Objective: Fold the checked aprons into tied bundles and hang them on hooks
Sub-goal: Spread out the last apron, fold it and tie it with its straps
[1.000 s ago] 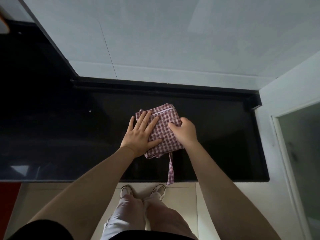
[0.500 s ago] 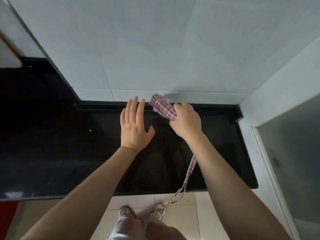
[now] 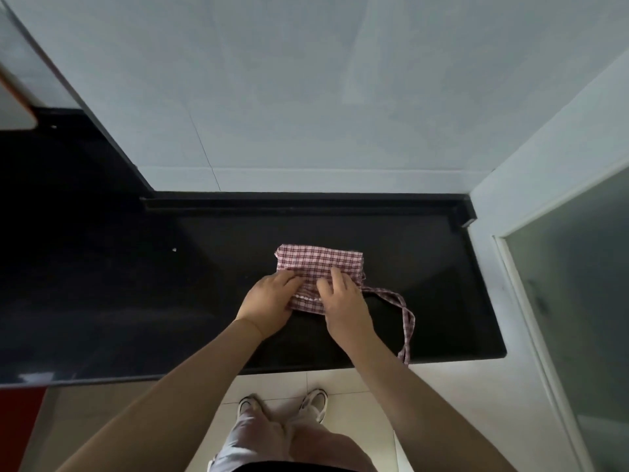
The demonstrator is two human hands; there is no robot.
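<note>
From the head view, a folded apron (image 3: pixel 318 264) was seen lying on the black table (image 3: pixel 136 284). Its near edge was gripped by the curled left hand (image 3: pixel 269 303) and pinched by the right hand (image 3: pixel 342 301). A strap (image 3: pixel 406 316) trailed to the table's front edge.

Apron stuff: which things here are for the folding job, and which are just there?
For the job: checked apron; its strap; left hand; right hand, both holding the apron.

Just there: black counter; white speck; wall; glass door; shoes.
</note>
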